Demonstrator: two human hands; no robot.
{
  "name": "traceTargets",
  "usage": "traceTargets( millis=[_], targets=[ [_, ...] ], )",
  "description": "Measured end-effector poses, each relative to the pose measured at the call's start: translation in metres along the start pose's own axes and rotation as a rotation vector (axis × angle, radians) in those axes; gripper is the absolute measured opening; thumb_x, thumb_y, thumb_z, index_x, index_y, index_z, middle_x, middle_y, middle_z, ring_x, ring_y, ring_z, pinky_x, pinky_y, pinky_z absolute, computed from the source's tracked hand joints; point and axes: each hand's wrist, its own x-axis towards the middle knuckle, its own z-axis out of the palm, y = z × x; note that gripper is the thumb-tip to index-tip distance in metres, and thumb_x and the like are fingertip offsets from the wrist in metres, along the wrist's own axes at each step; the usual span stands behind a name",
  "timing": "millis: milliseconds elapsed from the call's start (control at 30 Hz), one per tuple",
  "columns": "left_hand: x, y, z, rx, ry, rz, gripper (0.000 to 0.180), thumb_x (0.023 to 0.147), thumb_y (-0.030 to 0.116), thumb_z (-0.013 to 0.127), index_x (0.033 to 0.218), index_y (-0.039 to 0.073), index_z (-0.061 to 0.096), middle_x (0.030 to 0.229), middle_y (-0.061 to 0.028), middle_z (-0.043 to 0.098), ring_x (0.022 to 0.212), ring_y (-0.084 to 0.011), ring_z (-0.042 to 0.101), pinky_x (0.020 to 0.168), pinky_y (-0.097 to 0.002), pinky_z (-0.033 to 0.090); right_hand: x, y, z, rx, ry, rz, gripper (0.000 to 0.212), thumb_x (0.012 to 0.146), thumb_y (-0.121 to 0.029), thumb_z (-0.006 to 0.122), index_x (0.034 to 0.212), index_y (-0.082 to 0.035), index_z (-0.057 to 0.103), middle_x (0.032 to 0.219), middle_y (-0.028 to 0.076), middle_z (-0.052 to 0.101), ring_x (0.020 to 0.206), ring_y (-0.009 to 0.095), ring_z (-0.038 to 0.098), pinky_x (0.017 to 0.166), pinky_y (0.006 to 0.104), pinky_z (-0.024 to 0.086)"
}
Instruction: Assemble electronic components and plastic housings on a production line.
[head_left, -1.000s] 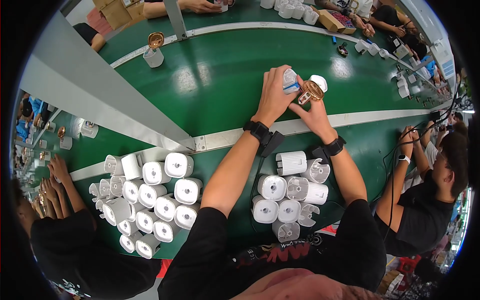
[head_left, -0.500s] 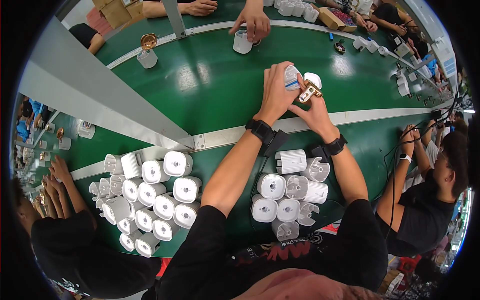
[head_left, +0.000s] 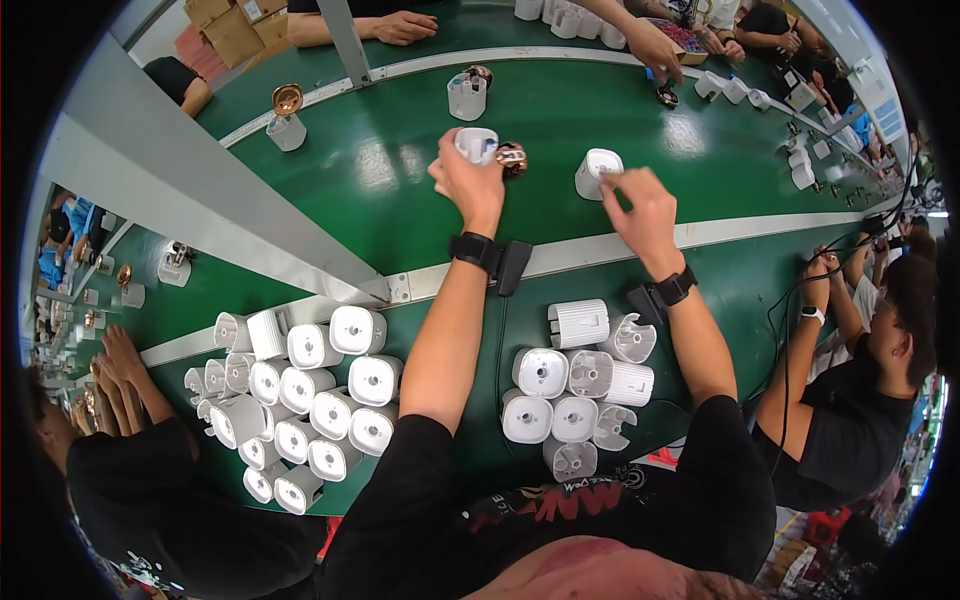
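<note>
My left hand [head_left: 468, 190] is wrapped round a white plastic housing [head_left: 477, 146], held just above the green belt. A shiny copper-coloured metal part [head_left: 512, 160] sticks out at this housing's right side; how it is joined cannot be made out. Farther right, my right hand [head_left: 645, 212] has its thumb and forefinger apart beside another white housing [head_left: 592, 180], which stands on the belt. Its fingertips are at that housing's near right edge, and whether they touch it is unclear. Both wrists wear black straps with small dark boxes.
White housings [head_left: 310, 390] crowd the near table at left, with a second cluster [head_left: 575, 375] between my forearms. A metal post [head_left: 220, 200] rises at left. Another housing [head_left: 467, 98] stands beyond my left hand. Across the belt, a co-worker's hand [head_left: 655, 48] is above a dark part. Black cables hang at right.
My left hand has carried its housing and the copper-coloured part leftward. My right hand has let go of that part and come beside the other housing. Things on the belt have shifted left.
</note>
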Motion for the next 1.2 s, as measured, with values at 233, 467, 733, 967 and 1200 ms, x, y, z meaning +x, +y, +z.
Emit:
traceTargets(
  millis=[233, 467, 733, 967, 1200],
  targets=[
    [0.022, 0.002, -0.035, 0.231, -0.301, -0.016, 0.073, 0.069, 0.006, 0.08, 0.134, 0.01, 0.047, 0.121, -0.0144, 0.061, 0.12, -0.0378, 0.05, 0.098, -0.048, 0.044, 0.007, 0.006, 0.004, 0.165, -0.107, 0.218, 0.043, 0.079, -0.009, 0.077, 0.117, -0.006, 0.057, 0.101, 0.012, 0.067, 0.081, 0.025, 0.065, 0.072, 0.033, 0.055],
    [0.045, 0.02, -0.082, 0.336, -0.415, 0.082, 0.075, 0.07, 0.004, 0.077, 0.138, 0.009, 0.045, 0.124, -0.0177, 0.059, 0.116, -0.0408, 0.053, 0.096, -0.0482, 0.047, 0.004, 0.016, 0.006, 0.404, -0.178, 0.492, 0.03, 0.082, -0.008, 0.076, 0.1, -0.004, 0.052, 0.095, 0.01, 0.064, 0.081, 0.018, 0.062, 0.073, 0.0307, 0.055],
    [-0.009, 0.085, -0.053, 0.009, -0.699, 0.348, 0.072, 0.078, 0.026, 0.075, 0.138, 0.004, 0.043, 0.129, -0.0259, 0.054, 0.12, -0.0419, 0.051, 0.101, -0.0473, 0.043, -0.013, 0.036, 0.016, 0.742, -0.161, 0.529, 0.028, 0.081, -0.001, 0.075, 0.079, 0.002, 0.048, 0.105, 0.008, 0.061, 0.093, 0.011, 0.06, 0.084, 0.026, 0.05],
    [-0.03, 0.066, -0.009, -0.281, -0.971, -0.001, 0.066, 0.081, 0.035, 0.074, 0.133, 0.004, 0.045, 0.133, -0.0282, 0.051, 0.113, -0.0384, 0.059, 0.094, -0.0446, 0.048, 0.004, -0.013, 0.0, 0.74, -0.063, 0.362, 0.016, 0.078, 0.001, 0.075, 0.084, 0.006, 0.061, 0.119, 0.011, 0.06, 0.109, 0.019, 0.059, 0.093, 0.0296, 0.048],
    [-0.021, 0.042, 0.002, -0.085, -0.775, 0.164, 0.056, 0.077, 0.024, 0.074, 0.126, 0.009, 0.05, 0.122, -0.0217, 0.055, 0.103, -0.0372, 0.063, 0.089, -0.0416, 0.051, -0.001, -0.004, 0.003, 0.386, -0.282, 0.186, 0.024, 0.078, -0.003, 0.075, 0.1, 0.003, 0.069, 0.127, 0.015, 0.061, 0.114, 0.027, 0.061, 0.096, 0.0346, 0.048]
  ],
)
